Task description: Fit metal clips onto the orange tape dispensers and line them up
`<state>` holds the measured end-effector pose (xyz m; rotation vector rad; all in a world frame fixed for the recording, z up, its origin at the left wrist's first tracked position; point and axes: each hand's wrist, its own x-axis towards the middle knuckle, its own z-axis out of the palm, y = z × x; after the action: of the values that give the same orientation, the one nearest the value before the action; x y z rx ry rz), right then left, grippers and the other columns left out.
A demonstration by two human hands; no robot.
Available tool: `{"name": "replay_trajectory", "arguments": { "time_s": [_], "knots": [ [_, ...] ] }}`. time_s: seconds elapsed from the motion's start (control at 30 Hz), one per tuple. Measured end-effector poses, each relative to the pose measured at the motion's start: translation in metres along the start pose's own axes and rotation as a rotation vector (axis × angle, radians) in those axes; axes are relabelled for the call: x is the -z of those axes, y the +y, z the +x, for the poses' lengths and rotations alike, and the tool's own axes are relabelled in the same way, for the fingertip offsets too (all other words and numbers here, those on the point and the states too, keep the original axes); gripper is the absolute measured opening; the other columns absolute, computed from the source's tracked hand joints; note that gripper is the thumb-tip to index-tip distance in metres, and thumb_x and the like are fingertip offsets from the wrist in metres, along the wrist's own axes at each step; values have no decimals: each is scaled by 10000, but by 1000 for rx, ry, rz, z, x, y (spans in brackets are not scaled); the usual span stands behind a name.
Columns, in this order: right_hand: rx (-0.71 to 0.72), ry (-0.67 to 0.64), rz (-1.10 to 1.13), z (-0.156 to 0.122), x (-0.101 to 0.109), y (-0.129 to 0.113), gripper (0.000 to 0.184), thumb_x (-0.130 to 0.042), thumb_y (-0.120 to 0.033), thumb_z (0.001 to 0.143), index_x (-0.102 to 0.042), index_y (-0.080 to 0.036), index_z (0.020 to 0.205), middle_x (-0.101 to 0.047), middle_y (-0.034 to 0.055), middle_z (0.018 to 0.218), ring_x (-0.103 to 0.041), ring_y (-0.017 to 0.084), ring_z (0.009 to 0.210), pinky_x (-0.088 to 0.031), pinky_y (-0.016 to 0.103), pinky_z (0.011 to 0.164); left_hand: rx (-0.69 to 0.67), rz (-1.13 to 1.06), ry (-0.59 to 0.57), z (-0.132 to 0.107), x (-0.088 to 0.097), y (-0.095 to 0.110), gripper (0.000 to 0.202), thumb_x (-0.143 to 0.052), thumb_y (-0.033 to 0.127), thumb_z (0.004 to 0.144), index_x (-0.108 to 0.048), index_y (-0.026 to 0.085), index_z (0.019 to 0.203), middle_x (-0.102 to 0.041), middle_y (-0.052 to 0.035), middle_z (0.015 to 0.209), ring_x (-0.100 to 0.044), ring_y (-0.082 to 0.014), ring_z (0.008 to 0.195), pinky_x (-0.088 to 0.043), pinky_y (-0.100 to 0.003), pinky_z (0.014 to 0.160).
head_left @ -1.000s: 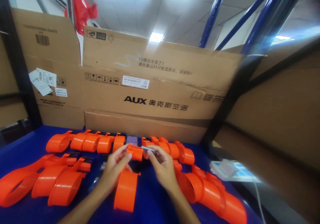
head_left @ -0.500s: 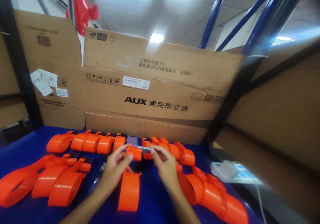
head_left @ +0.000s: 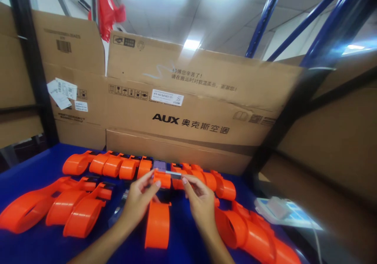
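My left hand (head_left: 141,195) is closed around the upper end of an orange plastic piece with a wide ring (head_left: 158,225) hanging below, which looks like a tape dispenser. A slim grey metal-looking strip (head_left: 174,175) reaches from its orange end to my right hand (head_left: 200,195). The thumb and fingers of my right hand pinch the strip's outer end. Whether the strip sits in or only against the orange piece, I cannot tell. Behind my hands stands a phone-like screen (head_left: 159,165).
Similar orange pieces lie in rows at left (head_left: 84,217) and right (head_left: 256,234) on the blue surface (head_left: 26,169). A large cardboard sheet (head_left: 135,114) stands behind. A white power strip (head_left: 282,209) with a cable lies at right, beside the dark rack post (head_left: 265,146).
The whole view has shifted slightly, so the scene sits further right in the picture. Both hands keep the same hold on the orange piece and the strip.
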<state>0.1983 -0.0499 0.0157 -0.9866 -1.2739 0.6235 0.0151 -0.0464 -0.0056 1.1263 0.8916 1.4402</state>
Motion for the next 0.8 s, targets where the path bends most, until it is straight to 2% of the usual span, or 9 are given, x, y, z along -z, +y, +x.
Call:
{"name": "replay_trajectory", "arguments": {
  "time_s": [0.1,0.2,0.37,0.43,0.53,0.6,0.7,0.8],
  "knots": [
    [14,-34,26,-2,-1,0,235,-731,-416,816,-754,-211,927,-707,84,938,-617,207,737,-498,298,561,0,29,-40,-1,0,2,727,-720,470,807,-525,123,1416,-698,-21,670,-613,-151,501,-461,-242,519],
    [29,-94,39,-4,-4,0,212,-724,-398,833,-761,-214,931,-691,98,1024,-637,229,852,-534,322,657,-1,27,-59,-3,1,3,720,-708,469,820,-524,119,1422,-683,-13,628,-593,-142,493,-441,-228,510],
    [78,-197,43,-8,-8,2,197,-698,-365,870,-765,-221,988,-684,98,1077,-640,246,999,-531,370,860,-4,39,-72,-3,1,-3,752,-714,463,815,-495,116,1445,-667,-10,635,-599,-148,504,-445,-235,510],
    [93,-217,33,-8,-8,2,235,-674,-360,892,-750,-223,1067,-683,98,1105,-640,243,1013,-528,378,882,-5,31,-80,-3,2,-5,758,-713,454,818,-481,112,1453,-661,-9,644,-596,-147,508,-446,-240,514],
    [146,-293,-38,-3,-3,2,273,-603,-330,940,-710,-237,1173,-682,91,1137,-633,241,1033,-520,395,903,2,-26,-103,-1,3,-2,754,-760,403,778,-505,131,1433,-699,-38,784,-591,-133,535,-460,-245,537],
    [220,-330,-197,0,2,1,269,-552,-282,963,-700,-249,1184,-684,83,1117,-618,242,1034,-499,411,920,22,-73,-105,0,3,2,709,-776,369,759,-551,129,1387,-703,-46,821,-583,-122,539,-457,-239,537],
    [316,-387,-612,2,9,3,264,-524,-182,938,-727,-246,1095,-665,89,1047,-569,264,1012,-461,433,903,40,-107,-37,2,5,8,607,-771,352,754,-619,94,1281,-645,0,651,-554,-113,508,-422,-214,511],
    [327,-530,-985,-3,11,6,261,-544,-126,882,-738,-233,1020,-623,106,1018,-528,285,996,-438,420,850,47,-114,48,4,5,11,604,-781,359,734,-624,91,1253,-588,37,572,-529,-104,489,-400,-200,496]
  ]
}}
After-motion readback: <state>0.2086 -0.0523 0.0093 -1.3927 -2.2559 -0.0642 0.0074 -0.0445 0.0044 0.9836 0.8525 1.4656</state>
